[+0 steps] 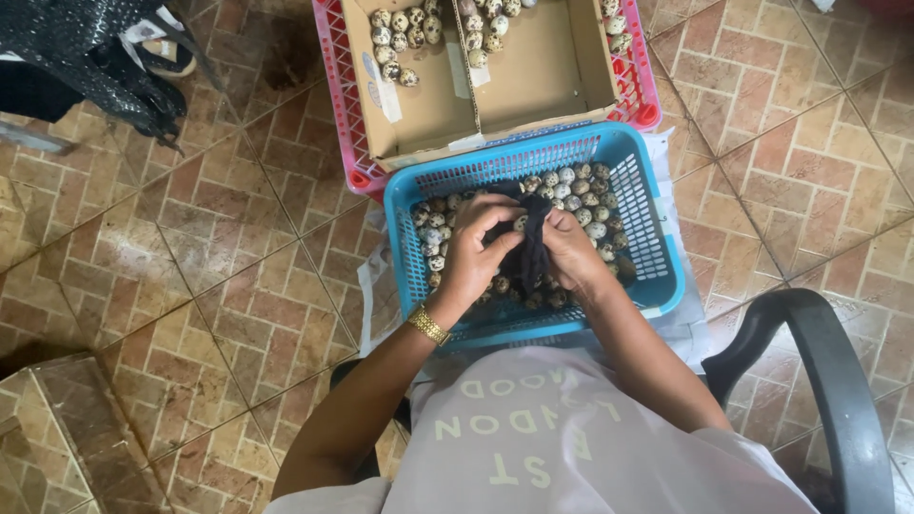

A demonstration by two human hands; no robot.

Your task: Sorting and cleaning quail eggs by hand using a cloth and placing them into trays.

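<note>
A blue plastic basket (651,249) on the floor holds several small speckled eggs (577,187). Both my hands are over it. My left hand (473,255), with a gold watch at the wrist, and my right hand (571,251) are both closed on a dark cloth (529,246) held between them. A speckled egg (520,223) shows at the top of the cloth, touching my left fingers.
Beyond the blue basket a pink basket (335,88) holds an open cardboard box (533,76) with several speckled eggs (400,36) at its far end. A black chair arm (826,371) curves at my right. A dark bag and sandal (105,57) lie top left on the tiled floor.
</note>
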